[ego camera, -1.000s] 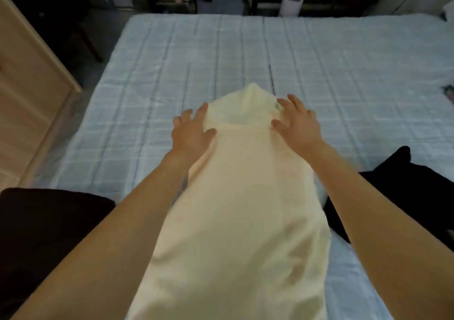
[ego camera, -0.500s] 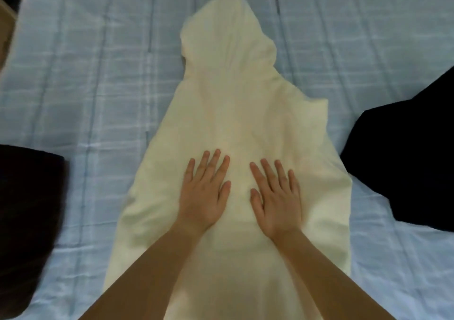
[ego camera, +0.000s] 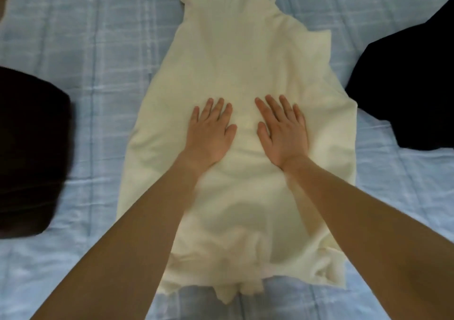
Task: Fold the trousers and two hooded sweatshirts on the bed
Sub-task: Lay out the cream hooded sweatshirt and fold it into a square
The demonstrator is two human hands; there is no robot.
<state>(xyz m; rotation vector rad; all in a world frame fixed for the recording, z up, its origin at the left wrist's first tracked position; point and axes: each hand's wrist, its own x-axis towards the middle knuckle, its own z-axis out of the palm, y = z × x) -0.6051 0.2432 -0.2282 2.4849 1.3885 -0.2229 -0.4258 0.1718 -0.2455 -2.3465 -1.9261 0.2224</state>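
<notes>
A cream hooded sweatshirt (ego camera: 240,56) lies lengthwise on the pale blue checked bed (ego camera: 93,49), hood pointing away at the top, its sides folded in to a narrow shape. My left hand (ego camera: 211,132) and my right hand (ego camera: 282,130) rest flat on its middle, palms down, fingers spread, holding nothing. A black garment (ego camera: 407,88) lies at the right. Another dark garment (ego camera: 29,152) lies at the left edge; which one is the trousers I cannot tell.
Bare blue sheet shows on both sides of the cream sweatshirt and along the near edge below its hem (ego camera: 221,292). A corner of pale wooden furniture (ego camera: 2,2) peeks in at the top left.
My hands slid from the hood down to the sweatshirt's middle and now lie flat there. My head tilted downward and closer, so the room beyond the bed dropped out of view.
</notes>
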